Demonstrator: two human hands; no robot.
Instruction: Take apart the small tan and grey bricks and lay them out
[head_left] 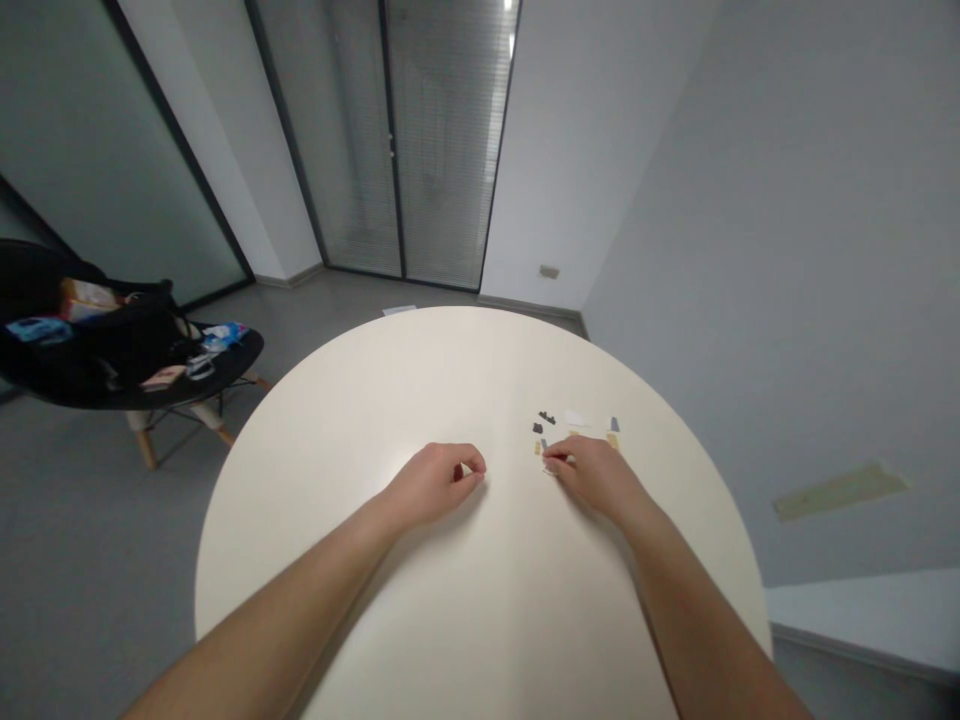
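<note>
My left hand (pixel 435 484) is above the white round table, its thumb and index finger brought together in a pinch. Whatever may be between those fingertips is too small to make out. To the right, my right hand (pixel 592 472) has its fingertips closed together at the near side of a group of small flat pieces. Around it lie black pieces (pixel 538 428), a white piece (pixel 576 418), a grey piece (pixel 615 424) and yellowish pieces (pixel 613 440). A small yellow piece (pixel 537 449) lies just left of the right fingertips. My right hand partly hides the group.
The round table (pixel 360 400) fills the middle. At the left, a black chair (pixel 232 362) holds a dark bag (pixel 142 325) and several small items. A grey wall (pixel 810 300) rises on the right, with glass doors (pixel 442 150) behind the table.
</note>
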